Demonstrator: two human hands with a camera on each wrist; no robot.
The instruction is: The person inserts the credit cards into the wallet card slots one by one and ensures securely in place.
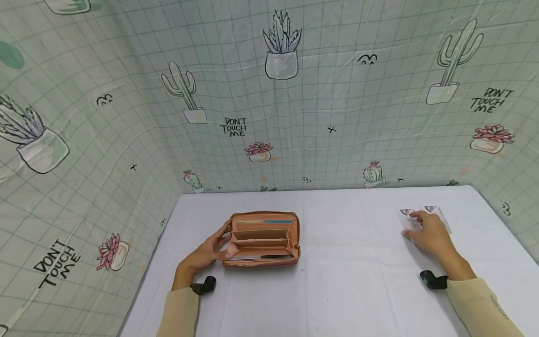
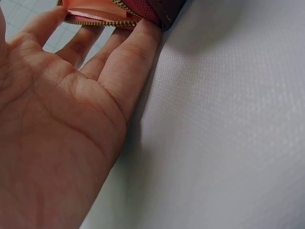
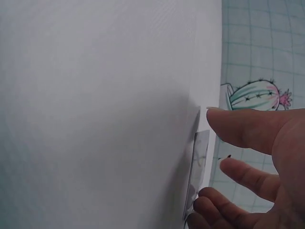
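Note:
On the left half of the table a brown zip-around wallet (image 1: 263,237) lies unzipped, its inner pockets facing up. Cards (image 1: 275,257) show in its front slots, and a blue edge shows in the rear one. My left hand (image 1: 206,252) grips the wallet's left end, thumb at the front corner and fingers farther back. The left wrist view shows fingertips at its brass zipper (image 2: 100,22). Far to the right, my right hand (image 1: 431,234) hovers over small printed white cards (image 1: 442,219). Its thumb and forefinger stand apart, lower fingers beside a flat card (image 3: 199,160).
A white cloth covers the table (image 1: 337,281). Behind and at the sides hangs a grid-patterned curtain (image 1: 316,103) with printed cacti. A dark wrist camera (image 1: 433,280) sits on the right wrist, another camera (image 1: 204,285) on the left.

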